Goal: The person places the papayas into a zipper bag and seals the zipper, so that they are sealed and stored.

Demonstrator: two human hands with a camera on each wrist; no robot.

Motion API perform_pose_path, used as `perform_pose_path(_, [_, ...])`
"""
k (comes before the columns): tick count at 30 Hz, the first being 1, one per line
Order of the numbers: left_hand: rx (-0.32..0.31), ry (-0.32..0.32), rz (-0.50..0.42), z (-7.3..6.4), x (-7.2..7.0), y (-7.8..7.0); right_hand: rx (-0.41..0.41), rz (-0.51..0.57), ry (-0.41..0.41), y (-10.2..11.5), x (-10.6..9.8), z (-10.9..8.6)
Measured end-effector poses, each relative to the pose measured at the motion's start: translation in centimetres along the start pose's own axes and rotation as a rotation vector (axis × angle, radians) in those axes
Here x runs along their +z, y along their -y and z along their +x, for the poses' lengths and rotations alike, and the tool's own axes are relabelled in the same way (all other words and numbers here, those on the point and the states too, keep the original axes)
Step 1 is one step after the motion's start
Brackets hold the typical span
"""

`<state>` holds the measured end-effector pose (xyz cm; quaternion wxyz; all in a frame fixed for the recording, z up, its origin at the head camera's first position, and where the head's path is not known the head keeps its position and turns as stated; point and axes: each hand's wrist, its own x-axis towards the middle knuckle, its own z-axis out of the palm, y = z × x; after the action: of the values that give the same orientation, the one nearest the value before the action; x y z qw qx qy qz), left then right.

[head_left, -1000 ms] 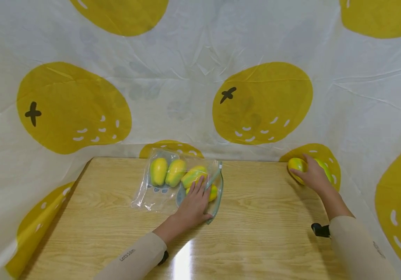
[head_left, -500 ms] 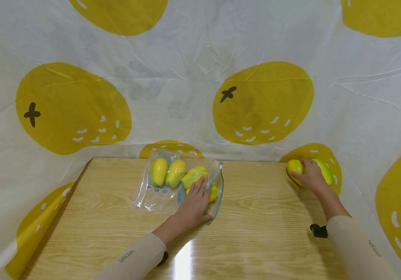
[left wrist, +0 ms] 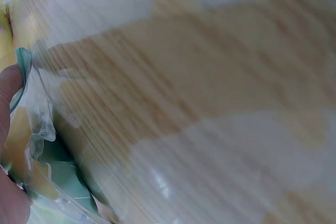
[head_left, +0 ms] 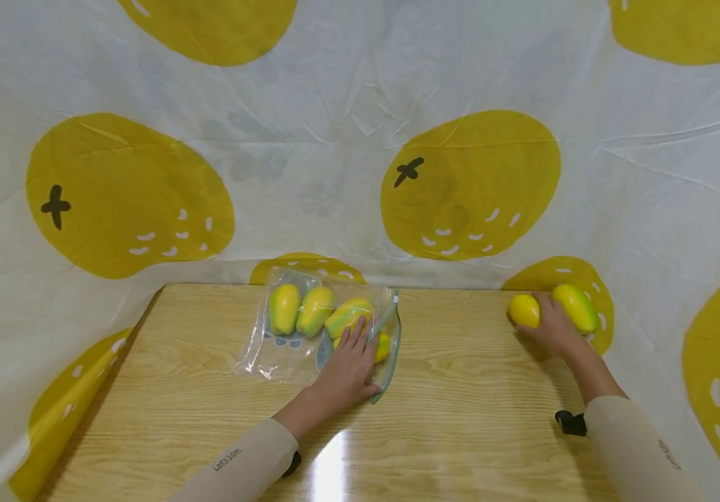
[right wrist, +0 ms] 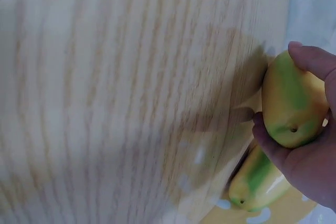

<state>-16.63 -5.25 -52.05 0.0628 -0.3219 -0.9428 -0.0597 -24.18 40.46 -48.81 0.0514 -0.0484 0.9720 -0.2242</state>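
My left hand [head_left: 349,362] lies over the open end of a clear zip bag [head_left: 259,359], its fingers extended across the plastic. In the left wrist view, the thumb [left wrist: 9,85] touches the bag's green zip strip [left wrist: 21,59]. Inside the bag are several yellow-green papayas [head_left: 285,309], the rightmost partly covered by that hand. At the table's far right, my right hand [head_left: 555,324] grips a papaya [head_left: 525,310]; the right wrist view has thumb and fingers around this papaya [right wrist: 294,98]. Just beyond lies another papaya [head_left: 575,308], near the hand.
The wooden table [head_left: 460,390] has its back edge against a pale curtain [head_left: 316,188] printed with large yellow fruit. A black strap piece [head_left: 570,423] sticks out at the right wrist. Light reflects off the table's front.
My right hand has shifted slightly left and toward me with the gripped papaya, which has turned and drawn apart from the other one. The left hand and bag have stayed put.
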Motion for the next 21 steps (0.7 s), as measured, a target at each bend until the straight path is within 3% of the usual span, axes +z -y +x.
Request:
perform_pose_path(4, [-0.003,-0.002,-0.004,-0.1,-0.2,0.0,-0.035,-0.001,0.023,0.2,-0.2,-0.4])
perform_pose_path(11, [0.002,0.007,-0.017,-0.1,-0.3,0.0,-0.098,0.075,-0.01,0.5,-0.2,-1.1])
perform_pose_path(16, [-0.003,0.009,-0.011,0.0,-0.2,0.1,-0.075,0.126,0.046,1.0,-0.2,-1.8])
perform_pose_path(21, [-0.008,0.012,-0.006,0.1,0.0,0.2,-0.125,0.16,0.065,1.9,-0.1,-2.3])
